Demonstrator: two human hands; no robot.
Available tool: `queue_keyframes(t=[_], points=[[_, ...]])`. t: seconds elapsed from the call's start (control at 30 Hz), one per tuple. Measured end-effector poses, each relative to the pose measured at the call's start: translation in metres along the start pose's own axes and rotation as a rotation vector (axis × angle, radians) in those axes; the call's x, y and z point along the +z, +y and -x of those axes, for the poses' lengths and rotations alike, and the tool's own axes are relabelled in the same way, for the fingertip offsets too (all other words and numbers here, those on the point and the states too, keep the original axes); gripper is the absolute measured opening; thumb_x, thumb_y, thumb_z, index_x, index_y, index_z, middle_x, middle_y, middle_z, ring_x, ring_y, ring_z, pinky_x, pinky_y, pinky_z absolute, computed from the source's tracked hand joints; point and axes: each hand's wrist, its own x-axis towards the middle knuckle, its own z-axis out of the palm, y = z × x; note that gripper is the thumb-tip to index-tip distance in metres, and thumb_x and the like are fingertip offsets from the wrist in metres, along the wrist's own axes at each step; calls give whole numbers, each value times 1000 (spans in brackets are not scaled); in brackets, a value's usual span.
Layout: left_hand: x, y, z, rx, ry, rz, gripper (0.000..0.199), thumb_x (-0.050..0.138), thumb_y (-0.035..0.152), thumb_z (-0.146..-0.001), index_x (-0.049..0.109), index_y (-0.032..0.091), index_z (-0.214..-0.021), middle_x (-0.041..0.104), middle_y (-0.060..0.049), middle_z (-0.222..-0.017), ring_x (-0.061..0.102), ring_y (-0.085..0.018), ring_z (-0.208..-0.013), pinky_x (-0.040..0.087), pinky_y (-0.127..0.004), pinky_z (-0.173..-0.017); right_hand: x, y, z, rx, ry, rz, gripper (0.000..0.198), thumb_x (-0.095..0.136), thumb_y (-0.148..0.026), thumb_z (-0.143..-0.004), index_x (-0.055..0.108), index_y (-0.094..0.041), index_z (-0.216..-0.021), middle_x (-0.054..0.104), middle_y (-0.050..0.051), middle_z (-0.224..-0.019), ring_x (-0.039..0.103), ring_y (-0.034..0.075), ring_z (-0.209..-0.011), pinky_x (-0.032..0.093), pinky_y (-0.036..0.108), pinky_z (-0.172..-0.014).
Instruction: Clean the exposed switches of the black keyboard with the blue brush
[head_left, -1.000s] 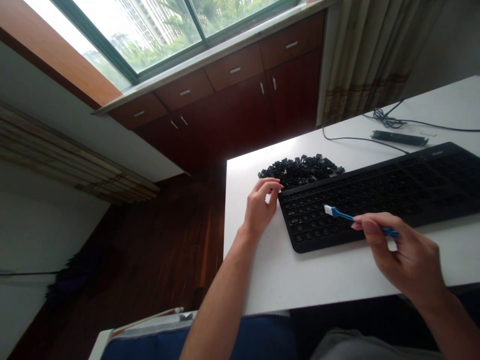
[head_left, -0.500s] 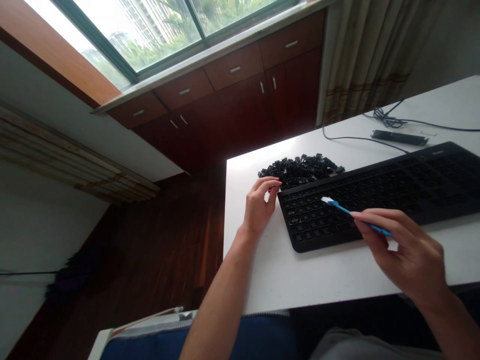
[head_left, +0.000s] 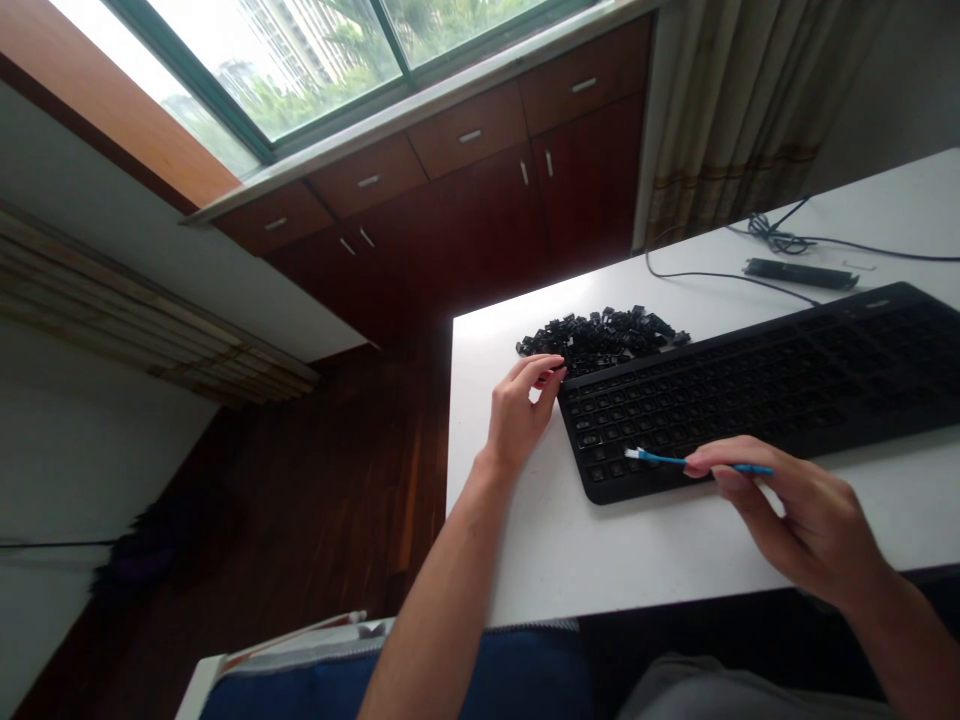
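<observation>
A black keyboard with its keycaps off lies at a slant on the white table. My left hand is closed at its far left corner, fingertips and thumb pinched around the edge. In my right hand is a blue toothbrush, gripped between thumb and fingers. Its white bristles are over the key sockets near the keyboard's front left corner; whether they touch cannot be made out. Just behind the keyboard's left end sits a heap of loose black keycaps, close to my left fingertips.
A long black plastic piece and a bent wire lie behind the keyboard. A bundled black cable rests at the back of the white table. Wooden cabinets stand under the window beyond.
My right hand has brought the toothbrush toward me and slightly left, from the middle rows to the front left keys. The left hand stays at the keyboard's corner.
</observation>
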Motion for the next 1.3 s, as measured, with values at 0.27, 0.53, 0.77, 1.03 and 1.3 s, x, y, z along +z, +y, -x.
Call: queue_keyframes(t=[0.27, 0.53, 0.77, 1.03, 1.3], points=[[-1, 2, -1, -2, -16, -56, 18, 62, 32, -91, 68, 20, -103, 70, -5, -98, 64, -12, -78, 56, -27, -71, 2, -5, -3, -76, 54, 151, 54, 62, -2, -80, 60, -27, -128, 71, 4, -114, 68, 18, -93, 55, 31, -82], [-1, 1, 1, -30, -11, -45, 20, 68, 38, -85, 66, 19, -91, 69, -4, -88, 63, -13, -76, 54, -26, -66, 0, -9, -2, 61, 77, 95, 22, 60, -14, -86, 64, -25, -105, 74, 0, -87, 67, 13, -65, 51, 23, -54], [-1, 0, 1, -30, 5, -44, 24, 70, 41, -83, 62, 19, -84, 67, -3, -85, 62, -12, -75, 52, -25, -64, 1, -9, -1, 86, 159, 131, 22, 63, -16, -85, 65, -26, -105, 75, 0, -87, 64, 13, -59, 51, 27, -56], [-1, 2, 1, -23, 0, -59, 24, 71, 42, -82, 63, 19, -83, 66, -3, -83, 59, -11, -72, 51, -24, -62, 4, -9, -5, 42, 207, 191, 26, 66, -11, -82, 68, -24, -104, 74, 0, -97, 66, 12, -73, 47, 23, -53], [-2, 2, -1, 6, 7, -87, 23, 70, 42, -82, 65, 19, -87, 67, -3, -83, 59, -12, -71, 50, -25, -62, 4, -8, -3, 23, 230, 225, 37, 70, -8, -77, 69, -26, -110, 74, 0, -106, 69, 14, -82, 54, 24, -65]])
